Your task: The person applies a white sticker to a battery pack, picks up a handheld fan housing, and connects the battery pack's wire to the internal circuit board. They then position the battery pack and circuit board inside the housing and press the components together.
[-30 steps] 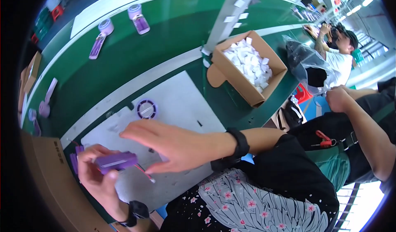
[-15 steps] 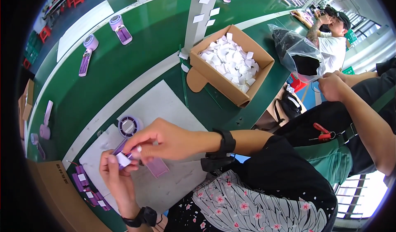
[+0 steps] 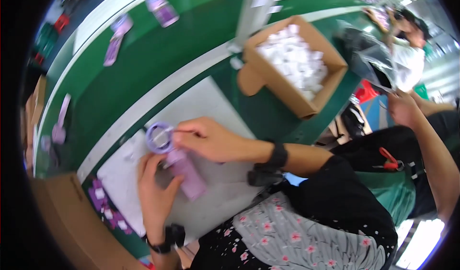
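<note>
A light purple handheld fan [image 3: 190, 180] lies on the grey-white mat, its round head [image 3: 152, 146] pointing away from me and its handle toward me. My left hand [image 3: 157, 186] is curled round the fan's neck, thumb and fingers on either side of the handle's upper end. My right hand [image 3: 206, 136] comes in from the right, fingertips pinched together at the edge of the head; what lies between them is hidden and blurred. Purple battery packs with white labels [image 3: 109, 212] lie left of the mat.
An open cardboard box [image 3: 330, 85] of white pieces stands beyond the mat, near a grey post [image 3: 256, 16]. More purple fans [image 3: 163, 13] lie on the green belt. A brown carton [image 3: 72, 212] is at near left. At right, another person's hands [image 3: 402, 108] hold a plastic bag.
Both hands have left the raised position where they held a white-labelled purple pack and are now at the fan on the mat. The pack no longer shows in them. The view has shifted.
</note>
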A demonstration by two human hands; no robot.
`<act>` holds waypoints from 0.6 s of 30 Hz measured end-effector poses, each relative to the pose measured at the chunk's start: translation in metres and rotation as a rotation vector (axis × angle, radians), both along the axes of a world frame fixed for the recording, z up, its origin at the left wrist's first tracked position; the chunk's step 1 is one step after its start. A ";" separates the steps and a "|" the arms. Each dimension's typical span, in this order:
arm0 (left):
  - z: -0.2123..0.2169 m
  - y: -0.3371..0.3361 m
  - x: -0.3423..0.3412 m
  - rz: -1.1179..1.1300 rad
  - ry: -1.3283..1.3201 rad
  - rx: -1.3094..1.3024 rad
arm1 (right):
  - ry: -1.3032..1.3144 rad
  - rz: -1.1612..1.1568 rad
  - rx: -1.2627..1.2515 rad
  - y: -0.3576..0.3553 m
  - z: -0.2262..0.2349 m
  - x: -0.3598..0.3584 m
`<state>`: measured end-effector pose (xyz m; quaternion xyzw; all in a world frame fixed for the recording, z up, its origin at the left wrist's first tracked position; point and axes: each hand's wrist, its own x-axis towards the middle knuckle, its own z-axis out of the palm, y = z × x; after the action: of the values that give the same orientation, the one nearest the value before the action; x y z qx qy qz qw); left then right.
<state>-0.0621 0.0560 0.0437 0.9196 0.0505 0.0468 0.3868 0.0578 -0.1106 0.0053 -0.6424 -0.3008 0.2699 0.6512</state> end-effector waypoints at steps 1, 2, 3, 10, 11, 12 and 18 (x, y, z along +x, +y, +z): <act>-0.007 -0.001 0.005 -0.022 0.029 -0.090 | -0.176 -0.008 -0.063 -0.010 -0.001 0.000; -0.019 -0.001 0.011 -0.032 0.053 -0.181 | -0.187 -0.002 -0.103 -0.017 0.000 -0.002; -0.024 -0.005 0.018 -0.053 0.046 -0.201 | -0.200 0.004 -0.142 -0.024 0.003 -0.003; -0.026 0.001 0.006 0.015 0.330 -0.532 | -0.450 0.032 -0.357 -0.029 0.017 -0.018; -0.027 0.003 0.005 0.036 0.328 -0.537 | -0.452 0.029 -0.386 -0.027 0.018 -0.019; -0.027 0.002 0.005 -0.028 0.265 -0.524 | -0.455 0.015 -0.427 -0.029 0.019 -0.020; -0.029 0.005 0.009 -0.204 0.058 -0.467 | -0.707 0.063 -0.377 -0.028 0.016 -0.020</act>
<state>-0.0530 0.0614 0.0152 0.8067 -0.0221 -0.0317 0.5897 0.0377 -0.1386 0.0209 -0.7943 -0.4712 0.1025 0.3696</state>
